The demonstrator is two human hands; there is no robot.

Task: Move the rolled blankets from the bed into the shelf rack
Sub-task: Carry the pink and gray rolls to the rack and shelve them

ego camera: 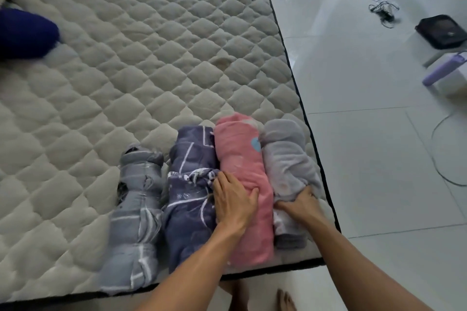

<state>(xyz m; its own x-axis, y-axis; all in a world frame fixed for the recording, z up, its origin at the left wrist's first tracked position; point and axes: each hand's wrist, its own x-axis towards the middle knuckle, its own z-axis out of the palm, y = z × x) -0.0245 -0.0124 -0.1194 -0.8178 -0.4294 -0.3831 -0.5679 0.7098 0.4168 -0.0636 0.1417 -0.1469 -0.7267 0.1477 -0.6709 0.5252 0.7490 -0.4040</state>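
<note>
— Step in hand, as far as it can be judged: the pickup. Four rolled blankets lie side by side at the near right corner of the bed [141,63], none lifted yet.

— Which ones are the hands on?

— Left hand [233,206] lies spread and flat over the seam between the dark blue patterned roll [190,199] and the pink roll [242,174], fingers open, pressing rather than gripping. Right hand [300,206] is curled into the fleece of the grey roll [288,159], which lies along the right edge of the bed; it grips a bunch of the fabric.

— And the fourth?

— The light grey striped roll [137,212] sits leftmost, a little apart from the others, untouched.

— What does the next move call for?

— Probably closing both hands round the pink and grey rolls together, or scooping underneath them, so the rolls do not unwind when raised. Soft fleece will likely sag at the ends. The shelf rack is not in view, so the person must turn to find it.

— Any writing or brand?

— None legible. The pink roll carries a small blue heart shape; the dark blue one has white lines and small white figures, no readable lettering.
</note>
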